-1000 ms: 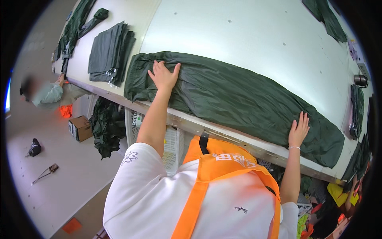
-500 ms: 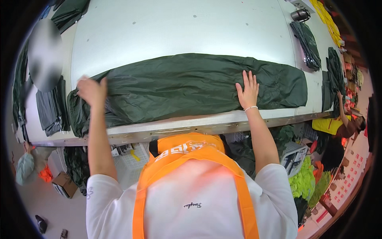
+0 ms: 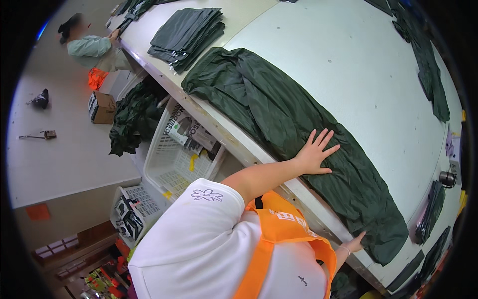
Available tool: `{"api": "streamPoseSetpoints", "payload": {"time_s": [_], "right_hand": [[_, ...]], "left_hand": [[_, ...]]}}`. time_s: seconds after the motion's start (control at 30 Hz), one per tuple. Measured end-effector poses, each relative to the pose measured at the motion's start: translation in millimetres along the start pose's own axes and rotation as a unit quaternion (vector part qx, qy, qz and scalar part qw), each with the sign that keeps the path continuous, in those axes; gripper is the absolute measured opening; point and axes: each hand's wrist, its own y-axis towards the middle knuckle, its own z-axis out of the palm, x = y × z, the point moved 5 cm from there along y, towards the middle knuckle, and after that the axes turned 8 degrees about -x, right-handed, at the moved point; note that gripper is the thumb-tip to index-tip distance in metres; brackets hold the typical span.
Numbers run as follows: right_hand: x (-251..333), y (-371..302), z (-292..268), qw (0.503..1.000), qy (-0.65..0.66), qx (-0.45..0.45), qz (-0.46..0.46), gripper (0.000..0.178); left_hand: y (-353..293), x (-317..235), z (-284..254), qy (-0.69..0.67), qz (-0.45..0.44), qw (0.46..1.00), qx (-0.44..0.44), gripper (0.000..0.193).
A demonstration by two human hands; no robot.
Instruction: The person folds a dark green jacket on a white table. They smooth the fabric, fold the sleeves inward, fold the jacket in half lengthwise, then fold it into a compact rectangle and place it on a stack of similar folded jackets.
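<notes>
A long, folded dark green garment (image 3: 279,107) of thin, wrinkled fabric lies along the front edge of the pale work table (image 3: 348,45). My left hand (image 3: 318,152) rests flat on its middle, with the fingers spread. At the garment's right end, by the table edge, my right hand (image 3: 352,243) with a white bracelet pinches the near border. The thumb shows on top, while the other fingers are mostly hidden by the fabric.
A stack of folded dark green pieces (image 3: 186,37) sits past the garment's left end. Below the table stand a white basket (image 3: 162,164) and crumpled dark cloth (image 3: 134,114). A co-worker (image 3: 92,50) stands at the far left. A metal cup (image 3: 447,179) and more folded pieces (image 3: 430,212) are at right.
My view has turned to the left. My left hand has moved from the garment's left end to its middle and lies flat. My right hand has shifted to the near border at the right end.
</notes>
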Motion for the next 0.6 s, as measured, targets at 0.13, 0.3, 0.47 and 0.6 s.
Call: {"api": "streamPoseSetpoints", "payload": {"time_s": [0.13, 0.3, 0.47, 0.6], "right_hand": [[-23.3, 14.5, 23.1, 0.883, 0.324, 0.12, 0.317, 0.078], [0.4, 53.7, 60.1, 0.798, 0.526, 0.112, 0.273, 0.059], [74.7, 44.1, 31.0, 0.767, 0.593, 0.124, 0.21, 0.049], [258.3, -15.2, -25.6, 0.795, 0.589, 0.137, 0.059, 0.049]], "left_hand": [[2.4, -4.2, 3.1, 0.005, 0.006, 1.0, -0.024, 0.087], [4.1, 0.0, 6.0, 0.038, -0.005, 0.999, -0.038, 0.088], [2.6, -1.2, 7.8, 0.044, -0.006, 0.998, -0.044, 0.088], [-3.5, -28.2, 18.1, -0.059, -0.007, 0.994, -0.096, 0.086]]}}
